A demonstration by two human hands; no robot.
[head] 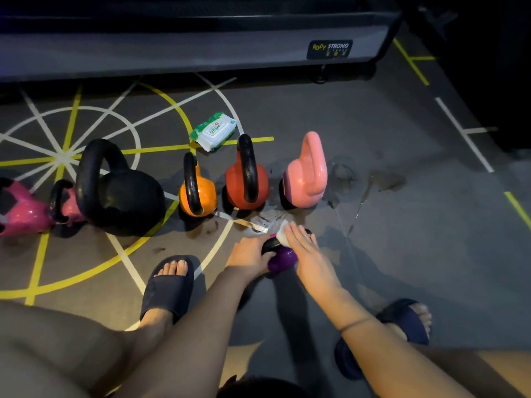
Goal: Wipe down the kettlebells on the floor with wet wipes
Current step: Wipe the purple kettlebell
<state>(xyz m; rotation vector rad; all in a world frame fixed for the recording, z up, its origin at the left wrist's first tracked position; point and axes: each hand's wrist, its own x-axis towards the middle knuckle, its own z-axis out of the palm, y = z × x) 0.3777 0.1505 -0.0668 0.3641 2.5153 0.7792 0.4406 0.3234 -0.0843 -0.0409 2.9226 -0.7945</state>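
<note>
The purple kettlebell (283,259) sits on the grey floor (402,254) between the two hands, just below the middle of the view. The left hand (248,254) grips it from its 9 o'clock side, fingers curled round the dark upper part and thumb on the purple body. The right hand (307,248) lies across its top from 3 o'clock, fingers nearly straight, pressing a white wet wipe (281,235) down on it. A crumpled end of the wipe sticks out at the fingertips. The kettlebell's handle is mostly covered by both hands, the right thumb is hidden under the palm, and the lighting is dim. At 12 o'clock from the purple one stands a row of kettlebells. From right to left they are a pink kettlebell (306,176), a red kettlebell (247,179), an orange kettlebell (198,193) and a large black kettlebell (120,191). Beyond these are two magenta kettlebells (67,202), the far one cut off by the left edge. Behind the row, at 11 o'clock, lies a pack of wipes (214,130). Wet patches (385,179) darken the floor at 2 o'clock. A bench base (201,50) marked BODY STRONG runs along the top, and dark slippers (169,285) flank the arms.
</note>
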